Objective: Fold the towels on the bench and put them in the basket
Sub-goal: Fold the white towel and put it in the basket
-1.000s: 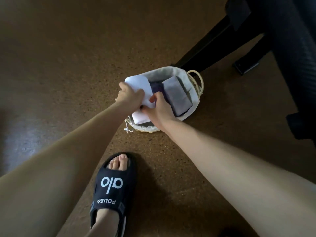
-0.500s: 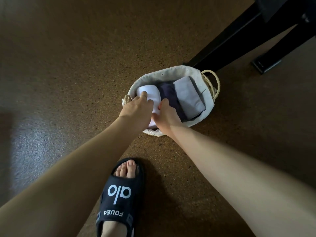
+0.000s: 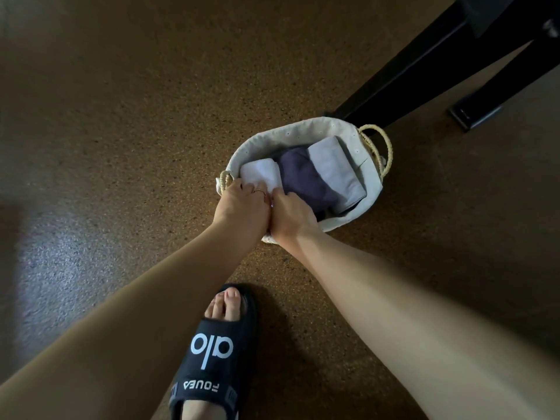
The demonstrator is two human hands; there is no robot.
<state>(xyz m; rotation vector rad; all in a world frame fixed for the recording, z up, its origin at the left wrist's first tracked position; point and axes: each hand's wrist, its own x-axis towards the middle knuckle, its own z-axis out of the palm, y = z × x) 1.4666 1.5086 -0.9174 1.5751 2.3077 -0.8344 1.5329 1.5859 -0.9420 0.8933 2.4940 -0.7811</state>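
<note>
An oval woven basket (image 3: 291, 133) with a pale cloth lining stands on the floor. Three folded towels lie in it side by side: a white towel (image 3: 263, 173) on the left, a dark purple towel (image 3: 306, 177) in the middle, a light grey towel (image 3: 335, 165) on the right. My left hand (image 3: 242, 207) and my right hand (image 3: 289, 213) are together at the basket's near end, fingers curled down on the near end of the white towel. The fingertips are hidden inside the basket.
Black bench legs (image 3: 424, 56) slant down to the floor just behind the basket, with a black foot (image 3: 472, 113) to the right. My foot in a black slide sandal (image 3: 212, 350) stands on the brown speckled floor (image 3: 121, 147) below the basket.
The white towel, held above the basket's left rim a second ago, has gone down into the basket beside the purple towel. Both hands followed it down and now sit lower in the basket.
</note>
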